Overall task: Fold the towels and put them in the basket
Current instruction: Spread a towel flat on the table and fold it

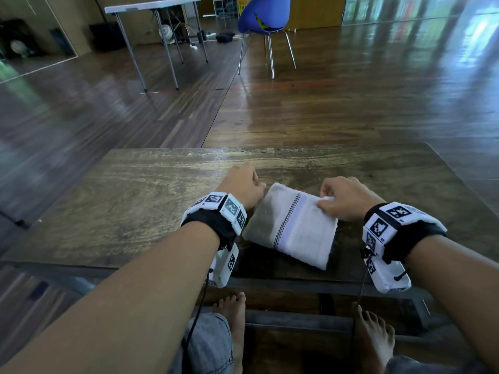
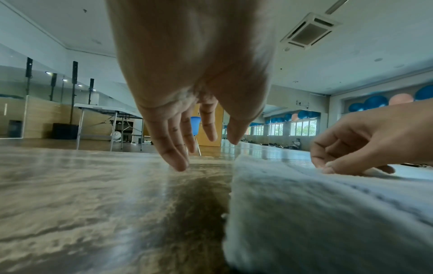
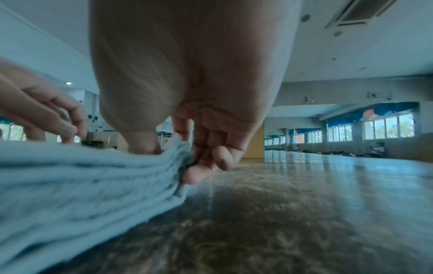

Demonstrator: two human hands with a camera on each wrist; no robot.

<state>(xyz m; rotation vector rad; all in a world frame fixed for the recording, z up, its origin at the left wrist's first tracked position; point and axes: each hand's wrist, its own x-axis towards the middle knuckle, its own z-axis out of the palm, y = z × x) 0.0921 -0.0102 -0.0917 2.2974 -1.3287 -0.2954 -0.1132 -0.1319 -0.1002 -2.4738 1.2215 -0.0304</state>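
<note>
Right wrist view alone shows the right hand (image 3: pixel 187 148) pinching the towel (image 3: pixel 82 181); left hand (image 2: pixel 187 118) hangs relaxed.

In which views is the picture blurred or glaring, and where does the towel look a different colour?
Head view: window glare streaks the floor, edges smeared, the towel white and fairly sharp. Left wrist view: the near towel and table are soft, and the left hand looms, stretched by the wide lens. Right wrist view: a blue cast tints the towel, and the right hand pinching it is blurred.

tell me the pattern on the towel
White towel with a dark checkered stripe; clearest in the head view.
</note>
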